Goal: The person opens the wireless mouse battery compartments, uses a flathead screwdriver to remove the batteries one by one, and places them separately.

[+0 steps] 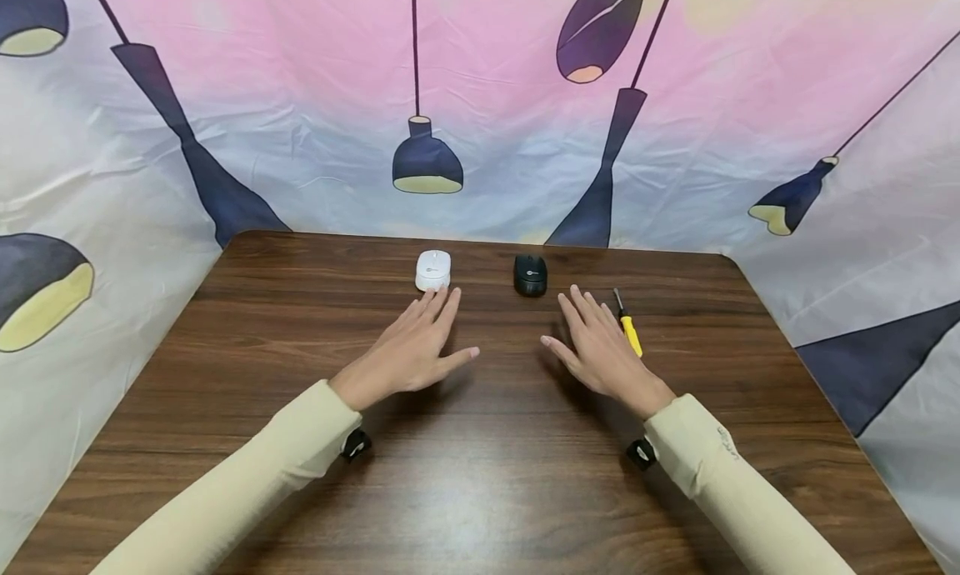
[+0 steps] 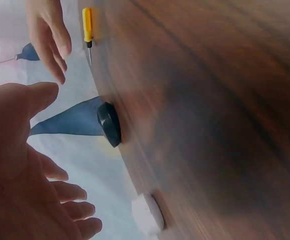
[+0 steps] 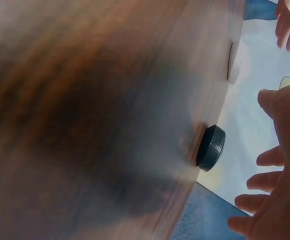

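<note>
My left hand hovers over the table with its fingers stretched forward and holds nothing. Just beyond its fingertips lies a white computer mouse, which the left wrist view also shows apart from the fingers. To the right, a black computer mouse lies near the table's back edge. My right hand, empty too, hangs above the table with fingers extended, nearest to a screwdriver with a yellow handle. That screwdriver lies just right of the hand, its shaft pointing to the back. In the right wrist view the black mouse sits clear of the fingers.
A dark brown wooden table spans the space below both hands. Behind it and along the sides hangs a cloth printed with lamps. Each wrist carries a small black device, seen under the left cuff and the right cuff.
</note>
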The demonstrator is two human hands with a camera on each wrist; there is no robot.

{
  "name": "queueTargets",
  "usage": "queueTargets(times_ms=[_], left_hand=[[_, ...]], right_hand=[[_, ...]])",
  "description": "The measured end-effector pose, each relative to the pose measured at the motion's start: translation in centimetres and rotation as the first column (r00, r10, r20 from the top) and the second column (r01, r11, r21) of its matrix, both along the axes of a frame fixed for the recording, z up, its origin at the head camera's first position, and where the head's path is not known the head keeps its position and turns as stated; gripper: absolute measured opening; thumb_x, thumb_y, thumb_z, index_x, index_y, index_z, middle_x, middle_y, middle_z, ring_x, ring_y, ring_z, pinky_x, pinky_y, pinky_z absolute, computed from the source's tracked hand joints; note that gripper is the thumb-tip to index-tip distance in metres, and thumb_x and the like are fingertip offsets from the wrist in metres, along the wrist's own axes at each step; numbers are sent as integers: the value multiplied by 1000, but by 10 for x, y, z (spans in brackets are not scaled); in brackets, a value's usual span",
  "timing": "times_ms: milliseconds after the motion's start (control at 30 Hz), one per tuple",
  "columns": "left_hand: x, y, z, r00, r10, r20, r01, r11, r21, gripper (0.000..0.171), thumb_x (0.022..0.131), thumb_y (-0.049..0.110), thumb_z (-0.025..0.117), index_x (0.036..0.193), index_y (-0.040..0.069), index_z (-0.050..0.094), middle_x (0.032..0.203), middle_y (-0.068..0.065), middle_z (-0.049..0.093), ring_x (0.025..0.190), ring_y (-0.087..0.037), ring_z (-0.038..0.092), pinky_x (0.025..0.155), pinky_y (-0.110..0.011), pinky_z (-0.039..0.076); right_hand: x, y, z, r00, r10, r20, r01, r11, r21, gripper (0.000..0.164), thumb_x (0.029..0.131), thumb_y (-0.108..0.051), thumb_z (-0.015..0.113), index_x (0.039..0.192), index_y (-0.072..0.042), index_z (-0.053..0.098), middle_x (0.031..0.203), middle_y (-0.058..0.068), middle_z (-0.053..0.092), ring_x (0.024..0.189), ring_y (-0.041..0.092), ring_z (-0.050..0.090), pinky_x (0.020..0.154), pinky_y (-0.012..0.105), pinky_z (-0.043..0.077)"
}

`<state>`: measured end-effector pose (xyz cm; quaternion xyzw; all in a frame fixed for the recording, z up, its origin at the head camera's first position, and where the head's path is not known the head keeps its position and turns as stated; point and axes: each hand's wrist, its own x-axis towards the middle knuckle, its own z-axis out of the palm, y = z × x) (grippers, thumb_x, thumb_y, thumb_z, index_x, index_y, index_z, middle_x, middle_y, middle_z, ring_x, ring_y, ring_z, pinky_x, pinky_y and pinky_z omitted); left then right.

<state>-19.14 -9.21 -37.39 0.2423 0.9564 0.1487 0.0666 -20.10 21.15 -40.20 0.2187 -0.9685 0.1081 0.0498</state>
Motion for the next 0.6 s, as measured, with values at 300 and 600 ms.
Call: queueTargets(times_ms=[300,600], left_hand=[[-36,31,-3,996,8,93,-13,998,55,92,102,61,44,161,2,5,167,-21,4,154,-34,7,127,-47,16],[-65,52,-9,989,0,145,-18,992,122,83,106,46,48,161,-1,8,165,-24,14,153,-37,14,127,-47,16]], right_hand=[[-26,-12,3,995,2,100,6,997,-76,76,104,-42,56,157,5,26,162,29,20,147,43,27,120,62,26],[-49,-20,4,972,-42,233,85,980,-179,78,103,-33,62,158,4,21,163,29,17,148,44,24,115,68,31]])
